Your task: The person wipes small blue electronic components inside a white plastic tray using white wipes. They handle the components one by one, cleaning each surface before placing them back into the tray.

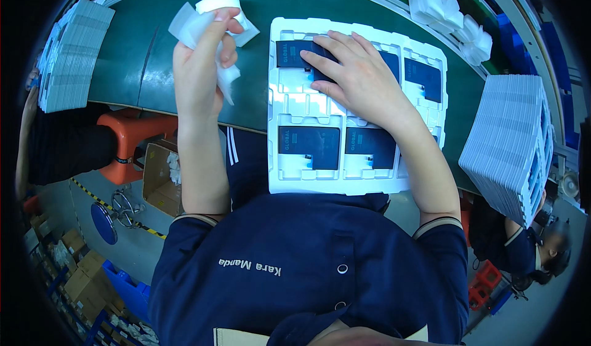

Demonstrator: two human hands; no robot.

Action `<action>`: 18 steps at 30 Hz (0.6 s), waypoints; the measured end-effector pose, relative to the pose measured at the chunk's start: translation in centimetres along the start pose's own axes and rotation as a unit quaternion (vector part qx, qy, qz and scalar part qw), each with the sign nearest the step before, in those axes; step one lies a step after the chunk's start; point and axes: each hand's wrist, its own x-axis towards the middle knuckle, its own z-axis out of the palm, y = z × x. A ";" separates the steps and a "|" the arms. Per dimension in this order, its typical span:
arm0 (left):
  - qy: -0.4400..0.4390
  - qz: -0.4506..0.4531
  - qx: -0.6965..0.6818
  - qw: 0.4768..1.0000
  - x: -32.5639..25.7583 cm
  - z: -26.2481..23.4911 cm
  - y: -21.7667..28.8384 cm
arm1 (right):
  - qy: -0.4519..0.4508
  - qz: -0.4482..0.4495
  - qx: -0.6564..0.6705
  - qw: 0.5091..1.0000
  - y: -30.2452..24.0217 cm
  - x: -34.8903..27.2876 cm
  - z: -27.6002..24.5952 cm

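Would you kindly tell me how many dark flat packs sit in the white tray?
5 visible in the white tray: top left, under the right hand, top right, bottom left, bottom middle. The forearm may hide a sixth.

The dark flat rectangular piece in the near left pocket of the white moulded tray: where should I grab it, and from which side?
Probably by its two long side edges, from straight above. The dark flat rectangular piece lies flat and recessed in the white moulded plastic tray, so nothing gets under it from the side. Its notched near right corner may give a fingertip purchase. The right hand presses farther pockets; the left hand holds crumpled white sheets.
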 end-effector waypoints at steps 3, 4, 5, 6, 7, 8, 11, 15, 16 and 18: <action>-0.013 -0.004 -0.006 1.000 -0.6 1.1 -0.1 | -0.004 0.025 0.020 0.999 -0.2 -0.3 0.2; -0.015 -0.002 -0.006 1.000 -0.7 1.2 -0.2 | -0.005 0.026 0.018 0.999 -0.2 -0.4 0.2; -0.018 0.000 -0.005 1.000 -0.7 1.3 -0.2 | -0.006 0.027 0.017 0.999 -0.2 -0.4 0.3; -0.019 -0.001 0.001 1.000 -0.8 1.4 -0.2 | -0.006 0.027 0.017 0.999 -0.2 -0.5 0.3; -0.020 -0.001 0.007 1.000 -0.8 1.4 -0.2 | -0.012 0.028 -0.001 1.000 -0.2 -0.5 0.2; -0.021 -0.001 0.013 1.000 -0.9 1.4 -0.2 | -0.017 0.028 -0.019 0.999 -0.2 -0.5 0.0; -0.020 -0.013 -0.028 0.999 -1.2 2.3 -0.5 | 0.014 0.018 -0.001 1.000 0.3 -0.8 0.3; -0.112 -0.083 -0.258 0.956 -1.9 3.4 -1.2 | 0.163 0.081 0.177 0.967 3.2 -0.7 -0.1; -0.083 -0.086 -0.240 0.963 -2.1 4.0 -1.4 | 0.163 0.131 0.293 0.933 3.2 -0.8 -0.7; -0.028 -0.090 -0.203 0.975 -2.6 5.9 -1.6 | 0.154 0.224 0.509 0.817 2.7 -0.9 -2.7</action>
